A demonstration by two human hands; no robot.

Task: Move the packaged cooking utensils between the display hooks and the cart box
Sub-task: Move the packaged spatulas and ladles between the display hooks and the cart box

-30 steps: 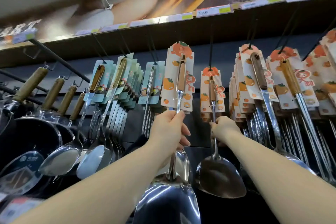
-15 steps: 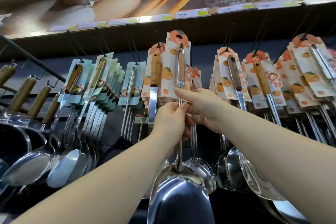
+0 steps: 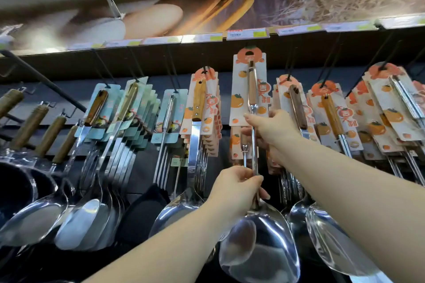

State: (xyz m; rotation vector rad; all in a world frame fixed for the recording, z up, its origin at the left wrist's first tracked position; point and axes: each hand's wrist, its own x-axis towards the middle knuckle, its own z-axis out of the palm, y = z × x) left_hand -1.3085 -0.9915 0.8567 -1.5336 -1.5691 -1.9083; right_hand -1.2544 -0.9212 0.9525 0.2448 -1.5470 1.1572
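A packaged steel spatula (image 3: 252,145) with an orange-print card (image 3: 239,89) is raised in front of the display, its card hole near a black hook (image 3: 249,49). My left hand (image 3: 236,187) grips the steel shaft just above the blade (image 3: 259,248). My right hand (image 3: 273,128) pinches the lower edge of the card and the shaft. More carded spatulas (image 3: 202,108) hang to the left on their hook, and others (image 3: 296,108) hang to the right. The cart box is out of view.
Teal-carded ladles (image 3: 128,108) and wooden-handled pans (image 3: 30,126) hang at the left. Rows of orange-carded utensils (image 3: 391,108) fill the right side. A shelf edge with price tags (image 3: 247,34) runs above the hooks.
The spatula has gone higher, its card top now by the hook under the shelf. My left hand slid lower on the shaft, and my right hand stays at the card's lower edge.
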